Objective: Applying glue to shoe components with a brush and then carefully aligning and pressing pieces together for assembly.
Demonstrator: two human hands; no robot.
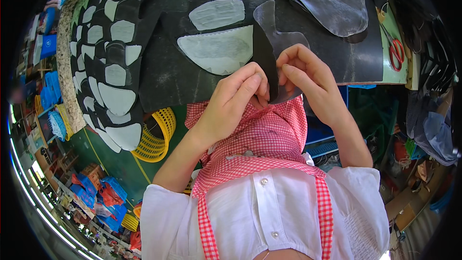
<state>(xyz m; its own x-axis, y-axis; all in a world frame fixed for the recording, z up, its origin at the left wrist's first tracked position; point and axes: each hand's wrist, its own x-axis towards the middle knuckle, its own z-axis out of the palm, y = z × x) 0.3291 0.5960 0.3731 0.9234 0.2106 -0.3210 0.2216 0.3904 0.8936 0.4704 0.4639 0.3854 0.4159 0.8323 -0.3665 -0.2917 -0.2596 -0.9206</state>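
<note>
Between my hands, at the near edge of the dark work surface, is a thin, curved black piece of sheet material (265, 50), standing partly on edge. My left hand (233, 94) pinches its near left end. My right hand (308, 74) has thumb and fingers together at its right side; the exact grip is partly hidden. Behind it lies a shiny grey-black cut piece (264, 17), partly covered. Just left of it is a black piece bearing a white half-round patch (216, 50) with a jagged top edge and a white band-shaped patch (217, 14).
Overlapping black pieces with white patches (122, 94) are fanned out at the left. More shiny dark cut pieces (337, 7) lie at the far right, with red-handled scissors (396, 54) beyond. A yellow basket (161, 137) stands below the table edge, left.
</note>
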